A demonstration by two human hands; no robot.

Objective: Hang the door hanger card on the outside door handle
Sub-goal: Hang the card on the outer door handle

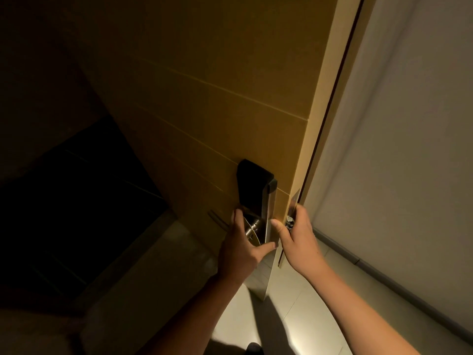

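The wooden door (pixel 217 111) stands ajar, with its outside face towards me. A lock plate (pixel 270 213) with a black top carries the silver door handle (pixel 252 228). My left hand (pixel 240 249) is at the handle, shut on the top of the pale door hanger card (pixel 262 283), which hangs down below my palm. The card's cut-out seems to sit around the handle's stem, though dim light and my fingers hide the contact. My right hand (pixel 299 239) grips the door's edge by the metal latch plate (pixel 294 201), thumb on the outside face.
A pale wall (pixel 396 149) with a grey baseboard (pixel 384 278) runs along the right, close to the door's edge. The tiled floor (pixel 294 316) below is lit. The left side of the view is dark.
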